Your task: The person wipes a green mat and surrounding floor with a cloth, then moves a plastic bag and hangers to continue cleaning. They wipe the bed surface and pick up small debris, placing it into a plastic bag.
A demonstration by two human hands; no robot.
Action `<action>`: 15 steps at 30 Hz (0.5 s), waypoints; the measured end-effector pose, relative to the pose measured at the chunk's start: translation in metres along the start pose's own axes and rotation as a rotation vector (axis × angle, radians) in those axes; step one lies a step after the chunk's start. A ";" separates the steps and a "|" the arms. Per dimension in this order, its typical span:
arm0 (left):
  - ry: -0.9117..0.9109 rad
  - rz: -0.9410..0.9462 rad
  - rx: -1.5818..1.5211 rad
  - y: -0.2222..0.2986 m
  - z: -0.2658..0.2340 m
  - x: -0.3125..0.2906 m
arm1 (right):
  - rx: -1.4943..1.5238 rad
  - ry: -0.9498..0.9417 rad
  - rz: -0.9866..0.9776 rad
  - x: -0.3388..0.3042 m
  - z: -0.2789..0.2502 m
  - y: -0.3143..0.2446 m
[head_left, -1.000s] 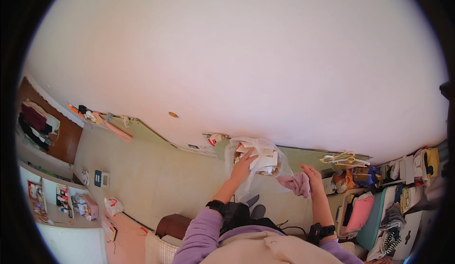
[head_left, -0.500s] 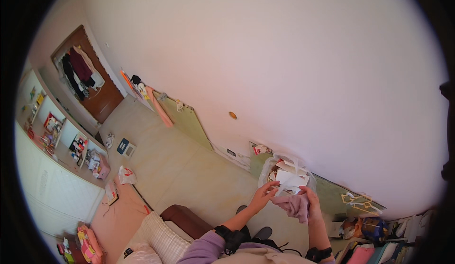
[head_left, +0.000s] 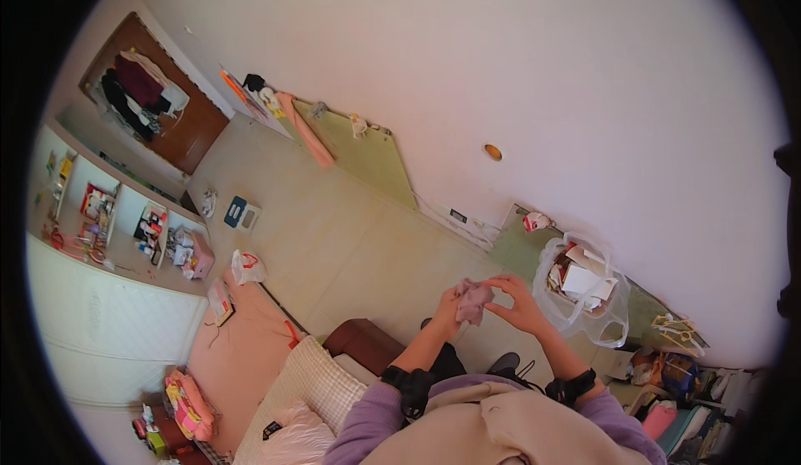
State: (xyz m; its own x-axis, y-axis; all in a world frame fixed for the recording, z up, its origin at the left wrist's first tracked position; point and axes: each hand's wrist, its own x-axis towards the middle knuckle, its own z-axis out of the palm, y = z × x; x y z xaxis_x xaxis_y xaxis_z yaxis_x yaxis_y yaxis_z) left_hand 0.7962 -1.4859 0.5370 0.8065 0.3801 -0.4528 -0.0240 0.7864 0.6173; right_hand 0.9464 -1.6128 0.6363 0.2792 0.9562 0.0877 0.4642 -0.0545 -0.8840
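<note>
The mauve cloth (head_left: 474,301) is now away from the clear plastic bag (head_left: 619,321), between my hands, so my handling seems centred on the cloth alone. My left hand (head_left: 448,311) now grasps it; my right hand (head_left: 521,307) curves open at its other edge, whether touching I cannot tell.

Purple sleeves (head_left: 371,417), black wrist bands (head_left: 411,392)

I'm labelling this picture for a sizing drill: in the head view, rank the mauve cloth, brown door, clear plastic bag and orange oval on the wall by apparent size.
Largest to smallest:
1. brown door
2. clear plastic bag
3. mauve cloth
4. orange oval
</note>
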 end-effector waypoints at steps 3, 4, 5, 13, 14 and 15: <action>0.334 -0.007 -0.238 0.040 -0.058 0.002 | 0.231 -0.122 0.154 0.048 0.040 0.002; 0.317 0.027 -0.172 0.045 -0.069 -0.004 | 0.350 -0.168 0.220 0.055 0.057 0.004; 0.363 0.025 -0.095 0.052 -0.077 -0.006 | 0.335 -0.201 0.228 0.065 0.074 0.007; 0.039 -0.326 0.192 0.096 -0.099 0.019 | 0.449 0.082 0.419 0.100 0.156 0.092; 0.025 -0.355 0.208 0.099 -0.099 0.026 | 0.522 0.105 0.497 0.097 0.154 0.107; 0.012 -0.383 0.226 0.100 -0.099 0.034 | 0.618 0.125 0.599 0.094 0.149 0.123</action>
State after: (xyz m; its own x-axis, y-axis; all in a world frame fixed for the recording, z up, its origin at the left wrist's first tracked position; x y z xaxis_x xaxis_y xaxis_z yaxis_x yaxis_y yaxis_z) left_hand 0.7626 -1.3459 0.5197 0.7251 0.0886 -0.6829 0.4059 0.7461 0.5278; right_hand 0.9039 -1.4868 0.4675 0.4378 0.7759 -0.4543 -0.3195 -0.3380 -0.8852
